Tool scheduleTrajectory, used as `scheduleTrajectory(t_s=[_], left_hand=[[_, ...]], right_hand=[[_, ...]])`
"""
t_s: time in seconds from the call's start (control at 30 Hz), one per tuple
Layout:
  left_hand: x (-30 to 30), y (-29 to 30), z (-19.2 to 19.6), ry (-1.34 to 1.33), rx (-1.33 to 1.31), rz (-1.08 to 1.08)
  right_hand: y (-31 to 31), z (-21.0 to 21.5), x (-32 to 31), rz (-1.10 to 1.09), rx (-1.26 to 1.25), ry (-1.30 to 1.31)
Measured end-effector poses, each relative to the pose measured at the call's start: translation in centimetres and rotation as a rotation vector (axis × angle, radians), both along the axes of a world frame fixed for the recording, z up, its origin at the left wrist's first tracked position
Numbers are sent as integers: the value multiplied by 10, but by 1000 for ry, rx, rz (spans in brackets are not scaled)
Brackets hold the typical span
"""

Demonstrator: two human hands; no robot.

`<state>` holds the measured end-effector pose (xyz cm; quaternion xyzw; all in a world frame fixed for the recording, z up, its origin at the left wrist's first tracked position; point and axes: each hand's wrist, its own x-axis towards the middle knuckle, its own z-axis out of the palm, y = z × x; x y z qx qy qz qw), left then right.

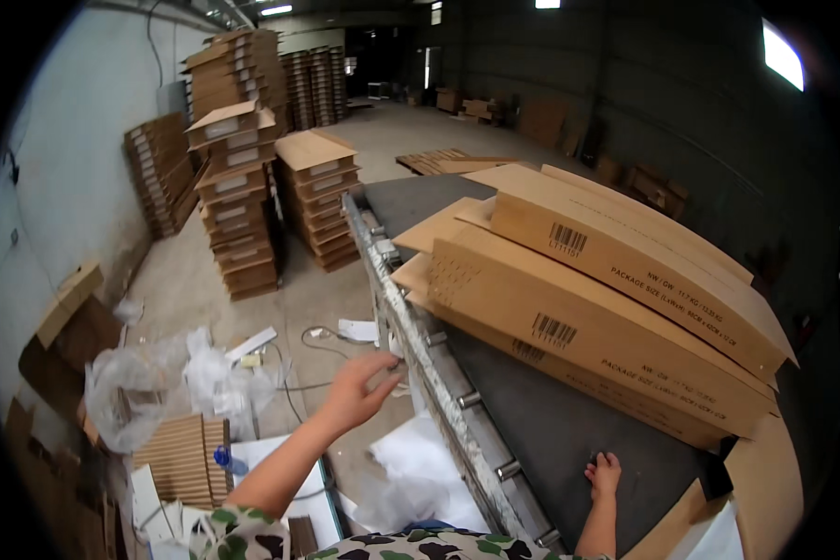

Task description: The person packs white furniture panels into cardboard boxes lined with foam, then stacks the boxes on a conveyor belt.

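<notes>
My left hand (364,387) is raised just left of the conveyor's metal side rail (420,378). Its fingers are slightly bent and apart, with nothing visible in them. Over the dark conveyor belt (541,415), my right hand (604,473) is closed, its fingertips curled together; whatever they hold, if anything, is too small to name. Beyond that hand, flat brown cardboard boxes (569,317) lie stacked on the belt, some end flaps sticking out toward the left. Another cardboard box (765,485), with open flaps and something white at it, stands at the lower right.
Tall stacks of cardboard boxes (238,201) stand on the floor at the far left. Clear plastic wrap (140,397), corrugated cardboard (173,457) and a blue-capped bottle (229,459) are at the lower left. White sheeting (420,467) lies beside the conveyor. A wooden pallet (429,161) rests farther back.
</notes>
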<state>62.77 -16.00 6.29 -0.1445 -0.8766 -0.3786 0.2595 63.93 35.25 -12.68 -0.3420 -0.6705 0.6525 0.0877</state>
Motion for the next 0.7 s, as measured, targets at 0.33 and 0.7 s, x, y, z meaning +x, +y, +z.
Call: scheduleTrajectory(t_s=[0.33,0.7], left_hand=[[-287,62,89,-2,-596,-423],[-284,40,53,384,-627,-512]], right_hand=[[17,16,-107,-538,-628,420],[-8,44,-197,-430,-610,573]])
